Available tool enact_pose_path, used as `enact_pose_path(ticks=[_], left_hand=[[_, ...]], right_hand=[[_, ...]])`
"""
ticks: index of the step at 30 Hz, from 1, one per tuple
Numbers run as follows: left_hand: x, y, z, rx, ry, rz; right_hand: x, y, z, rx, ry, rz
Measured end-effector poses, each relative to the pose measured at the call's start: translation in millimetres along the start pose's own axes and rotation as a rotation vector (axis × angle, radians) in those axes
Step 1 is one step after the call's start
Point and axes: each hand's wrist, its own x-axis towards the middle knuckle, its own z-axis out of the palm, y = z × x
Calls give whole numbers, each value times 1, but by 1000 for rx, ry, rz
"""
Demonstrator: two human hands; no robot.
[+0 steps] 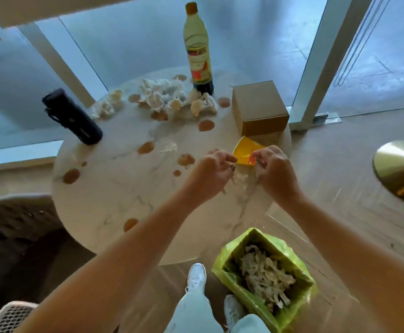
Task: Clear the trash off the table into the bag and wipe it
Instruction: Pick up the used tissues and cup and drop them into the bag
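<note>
**Both hands at the yellow wrapper near the table's right edge**

We saw our left hand (211, 174) with fingers curled, the fingertips pinching the left corner of a yellow wrapper (246, 151). Our right hand (274, 170) pinched its right corner, fingers curled too. A small white crumpled scrap (241, 181) lay on the table between our hands, just below the wrapper.

The wrapper sat close to the right rim of the round marble table (114, 188), just in front of a cardboard box (258, 106) that stood at that rim. Brown spill spots (145, 147) dotted the middle, and a heap of crumpled tissues (169, 97) lay along the far edge beside a tall sauce bottle (198, 49). A black flask (72, 116) stood near the left rim.

The green-lined trash bag (263, 275), part filled, stood on the floor just off the near right edge, beside our shoes (196, 277).
</note>
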Motion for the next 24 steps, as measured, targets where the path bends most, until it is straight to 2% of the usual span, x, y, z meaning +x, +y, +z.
enact_pose_path(ticks=[5, 13, 18, 24], left_hand=[[32, -39, -48, 106, 75, -86], [118, -141, -99, 269, 81, -141], [188, -202, -108, 302, 29, -167], [256, -253, -93, 330, 1, -102]], right_hand=[[58, -35, 30, -27, -60, -56], [150, -65, 97, -105, -230, 52], [205, -76, 145, -135, -258, 111], [263, -57, 204, -228, -263, 212]])
